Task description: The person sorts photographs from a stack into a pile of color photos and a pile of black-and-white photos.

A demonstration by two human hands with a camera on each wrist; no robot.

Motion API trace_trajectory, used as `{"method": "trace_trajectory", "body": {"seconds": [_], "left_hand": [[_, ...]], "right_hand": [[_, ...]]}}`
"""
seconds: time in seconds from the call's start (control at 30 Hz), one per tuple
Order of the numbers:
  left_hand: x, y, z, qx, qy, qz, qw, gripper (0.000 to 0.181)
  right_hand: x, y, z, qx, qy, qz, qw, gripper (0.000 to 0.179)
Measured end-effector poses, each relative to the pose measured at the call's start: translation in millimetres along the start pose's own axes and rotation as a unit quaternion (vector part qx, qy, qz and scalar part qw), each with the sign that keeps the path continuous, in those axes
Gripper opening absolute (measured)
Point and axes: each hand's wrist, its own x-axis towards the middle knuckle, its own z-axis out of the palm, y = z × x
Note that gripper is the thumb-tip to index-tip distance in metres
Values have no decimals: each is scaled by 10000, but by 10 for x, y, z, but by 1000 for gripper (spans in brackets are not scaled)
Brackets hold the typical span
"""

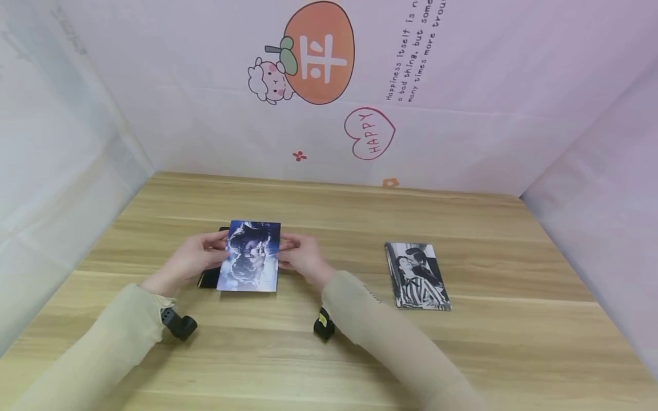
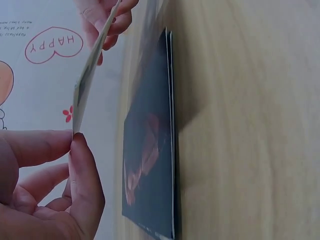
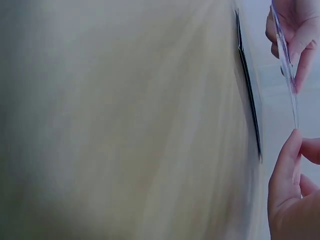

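A glossy picture card printed in blue and purple is held above the table between both hands. My left hand pinches its left edge between thumb and fingers. On the opposite edge, my right hand pinches it the same way. Beneath lies a small stack of dark cards, mostly hidden by the held card in the head view. The left wrist view shows this dark stack flat on the table, apart from the raised card. In the right wrist view the held card appears edge-on.
A stack of cards with a black-and-white picture of a couple on top lies to the right on the wooden table. White printed cloth hangs behind the table and at both sides. Each wrist carries a black camera.
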Motion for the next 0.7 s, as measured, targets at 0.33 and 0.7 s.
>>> {"method": "trace_trajectory", "body": {"seconds": [0.33,0.7], "left_hand": [[28,-120,-133,695,-169,-120,9974,64],[52,-232,-227,1029,-70,-28,9947,70]], "right_hand": [[121,88,171,149,44,187,9997,53],[126,72,269,-575,-4,-56,9983,56]]}}
